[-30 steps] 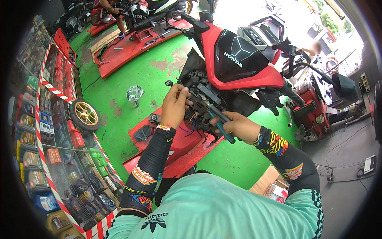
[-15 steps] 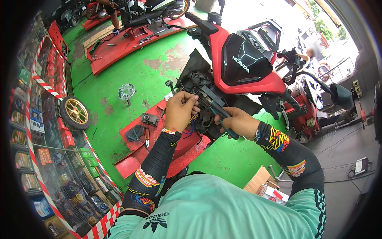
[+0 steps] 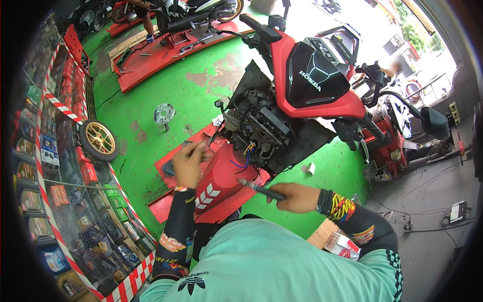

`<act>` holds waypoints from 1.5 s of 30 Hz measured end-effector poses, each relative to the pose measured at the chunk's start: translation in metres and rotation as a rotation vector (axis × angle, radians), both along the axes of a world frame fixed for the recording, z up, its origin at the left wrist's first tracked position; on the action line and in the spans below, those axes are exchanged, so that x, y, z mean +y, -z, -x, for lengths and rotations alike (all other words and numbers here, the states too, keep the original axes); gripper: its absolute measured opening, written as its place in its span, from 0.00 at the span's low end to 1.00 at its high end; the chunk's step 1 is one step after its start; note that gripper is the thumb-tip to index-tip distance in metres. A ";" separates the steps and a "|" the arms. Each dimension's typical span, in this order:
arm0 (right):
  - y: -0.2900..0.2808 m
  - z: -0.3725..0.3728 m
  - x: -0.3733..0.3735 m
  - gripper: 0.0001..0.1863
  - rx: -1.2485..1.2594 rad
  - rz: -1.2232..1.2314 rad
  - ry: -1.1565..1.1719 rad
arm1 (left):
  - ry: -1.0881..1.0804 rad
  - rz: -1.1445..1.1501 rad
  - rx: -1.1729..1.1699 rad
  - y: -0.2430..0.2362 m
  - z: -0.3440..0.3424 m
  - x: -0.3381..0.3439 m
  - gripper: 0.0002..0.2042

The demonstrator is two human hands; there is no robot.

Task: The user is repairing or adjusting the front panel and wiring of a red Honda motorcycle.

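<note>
1. Floor in this big workshop is bright green, with worn brown patches. Over on the right, the ground is grey, and thin wires lie on it.
2. A glass case full of boxes stands on the left, with red and white stripes along its edges. A gold wheel with a black tire sits beside it.
3. Far back, a low red platform has tools on it. Another person's leg shows there.
4. A red and black scooter has its front open, and yellow and blue wires poke out.
5. The tool is up in front of the person, near the red fender. It is long and dark, with a blurry grey tip.
6. Its tip points left and a bit away from the person. Its long line slants gently, lower at the handle end.
7. Of the two hands, the right hand is closed around the handle.
8. The left hand has bent fingers. It is blurry, so I cannot tell if it holds anything.
</note>
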State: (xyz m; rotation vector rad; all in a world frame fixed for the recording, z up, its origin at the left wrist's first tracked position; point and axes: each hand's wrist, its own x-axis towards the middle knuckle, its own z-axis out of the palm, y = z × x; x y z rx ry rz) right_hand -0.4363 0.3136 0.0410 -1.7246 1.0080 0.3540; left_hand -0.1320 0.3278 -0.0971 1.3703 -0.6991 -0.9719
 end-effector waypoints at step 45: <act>0.747 -0.490 0.062 0.30 0.456 0.136 0.891 | 0.340 -1.309 -0.240 0.340 -0.339 0.575 0.36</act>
